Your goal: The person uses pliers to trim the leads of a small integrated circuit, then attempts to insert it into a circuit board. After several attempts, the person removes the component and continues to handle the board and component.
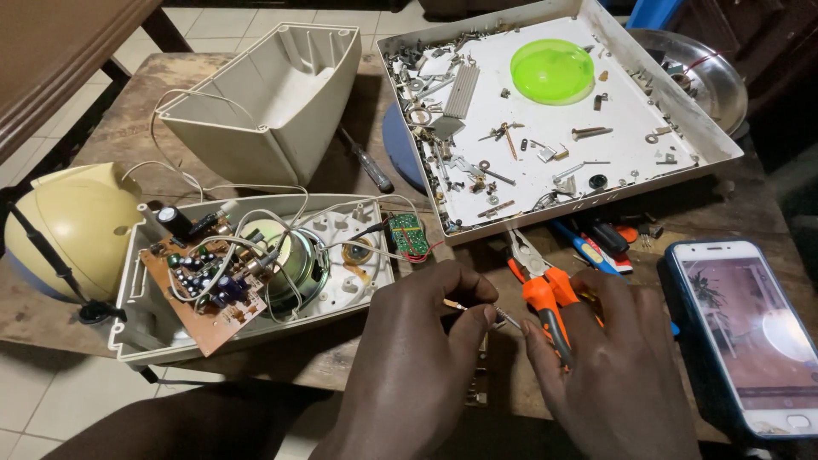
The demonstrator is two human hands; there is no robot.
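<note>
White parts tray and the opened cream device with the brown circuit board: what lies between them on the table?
In the head view, a small green circuit board with red wires lies between them, at the tray's lower-left corner, beside the opened device.

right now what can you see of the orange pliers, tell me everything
The orange pliers have grey metal jaws, slightly parted, and orange handles with dark grip inserts that look like rubber or plastic. They lie tilted, jaws pointing up and left toward the edge of the white tray, handles running down into the right hand, which wraps them. The jaw tips sit just below the tray's front rim, over the wooden table; whether they touch the rim cannot be told. The handle ends are hidden by the fingers.
</note>
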